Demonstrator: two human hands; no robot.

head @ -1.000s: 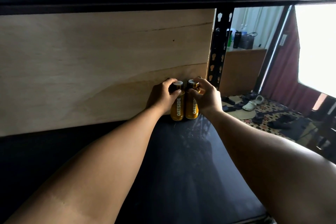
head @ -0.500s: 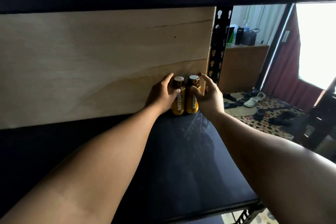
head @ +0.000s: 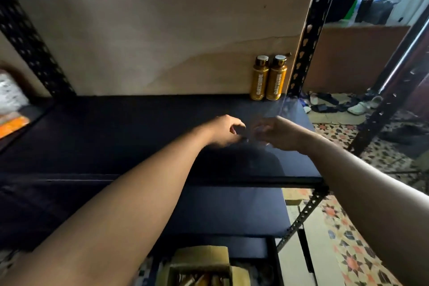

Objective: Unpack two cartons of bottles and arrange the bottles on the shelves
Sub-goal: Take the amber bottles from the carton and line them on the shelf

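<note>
Two golden bottles stand upright side by side at the back right corner of the dark shelf (head: pixel 116 137), against the plywood back panel: the left bottle (head: pixel 259 78) and the right bottle (head: pixel 276 78). My left hand (head: pixel 224 132) and my right hand (head: pixel 277 133) hover above the middle of the shelf, well in front of the bottles. Both hold nothing, and their fingers hang loosely curled. The right hand is blurred. An open cardboard carton (head: pixel 199 267) with several golden bottles inside sits at the bottom of the view, below the shelves.
A perforated black upright (head: pixel 308 37) stands just right of the bottles and another upright (head: pixel 30 46) at the left. A lower shelf (head: pixel 232 211) lies beneath. Shoes lie scattered on the patterned floor (head: pixel 357 260) to the right.
Both hands have let go of the two bottles and drawn back toward me. The bottles stay standing at the back right corner. The view has tilted down, showing the carton.
</note>
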